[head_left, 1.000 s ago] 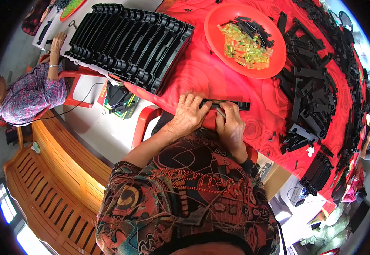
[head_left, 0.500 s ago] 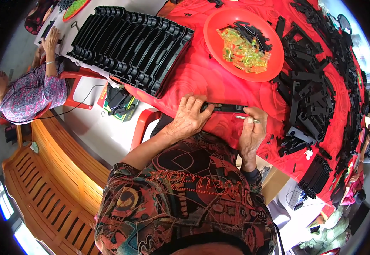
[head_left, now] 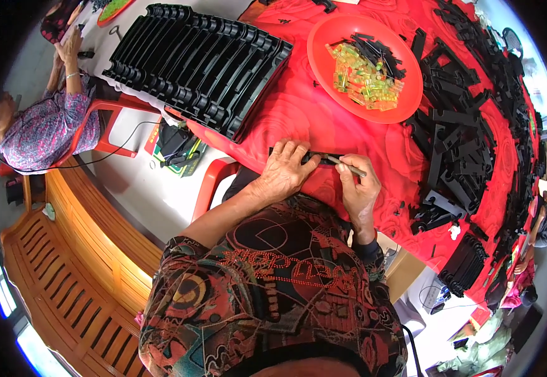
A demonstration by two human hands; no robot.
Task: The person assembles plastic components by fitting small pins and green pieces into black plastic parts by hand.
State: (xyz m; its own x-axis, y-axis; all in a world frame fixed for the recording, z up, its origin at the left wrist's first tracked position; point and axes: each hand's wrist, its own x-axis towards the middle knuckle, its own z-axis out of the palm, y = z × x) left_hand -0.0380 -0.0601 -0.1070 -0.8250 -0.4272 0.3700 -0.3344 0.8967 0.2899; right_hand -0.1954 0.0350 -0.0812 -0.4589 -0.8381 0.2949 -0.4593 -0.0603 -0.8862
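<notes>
My left hand presses flat on a long black plastic strip lying on the red tablecloth near the table's front edge. My right hand grips a thin pencil-like stick whose tip rests against the strip. Further back stands a red round plate with small yellow-green pieces and a few black parts.
Black ribbed trays stand stacked at the back left. A large heap of black plastic strips fills the right side. A red chair stands beside me. Another person sits at far left; a wooden bench runs behind.
My right hand left the strip, drew back to the right and now holds the thin stick to the strip. My left hand stayed on the strip.
</notes>
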